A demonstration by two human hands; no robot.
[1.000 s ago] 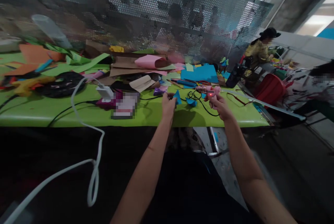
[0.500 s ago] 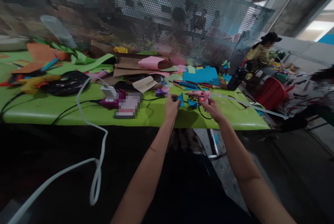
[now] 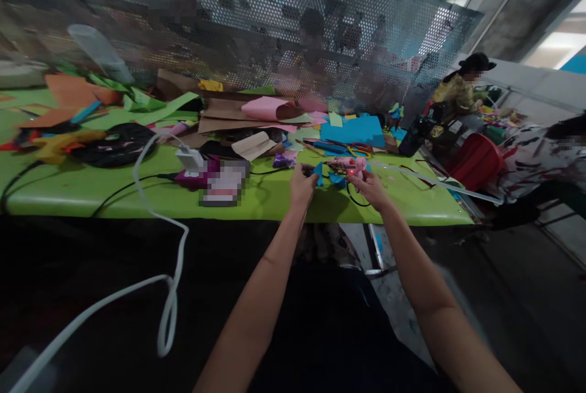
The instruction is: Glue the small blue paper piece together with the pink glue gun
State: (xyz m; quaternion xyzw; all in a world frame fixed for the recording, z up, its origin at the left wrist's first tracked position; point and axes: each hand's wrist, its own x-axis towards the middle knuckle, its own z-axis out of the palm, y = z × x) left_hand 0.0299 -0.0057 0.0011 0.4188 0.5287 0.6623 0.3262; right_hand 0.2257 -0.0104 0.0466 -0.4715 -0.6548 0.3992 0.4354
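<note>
Between the fingertips of my left hand (image 3: 303, 185) is a small folded piece of blue paper (image 3: 319, 174), standing upright with a pointed top. My right hand (image 3: 370, 188) is wrapped round a pink hot glue gun (image 3: 354, 165), whose red light glows. The gun's nozzle points left, close to the blue paper; I cannot tell whether they touch. A long clear glue stick (image 3: 439, 182) sticks out of the back of the gun to the right. Another blue paper piece (image 3: 337, 180) lies on the green table (image 3: 270, 207) between my hands.
Left of my hands are a blurred flat item (image 3: 224, 183), a purple power strip (image 3: 198, 174) with a white plug, and a hanging white cable (image 3: 184, 252). A yellow glue gun (image 3: 68, 146) lies further left. Coloured paper, scissors (image 3: 359, 151) and a blue sheet (image 3: 351, 130) lie behind. People sit at the right.
The glue gun has tilted slightly and its nozzle has shifted a little left, nearer the blue paper in my left hand. My left hand has hardly moved.
</note>
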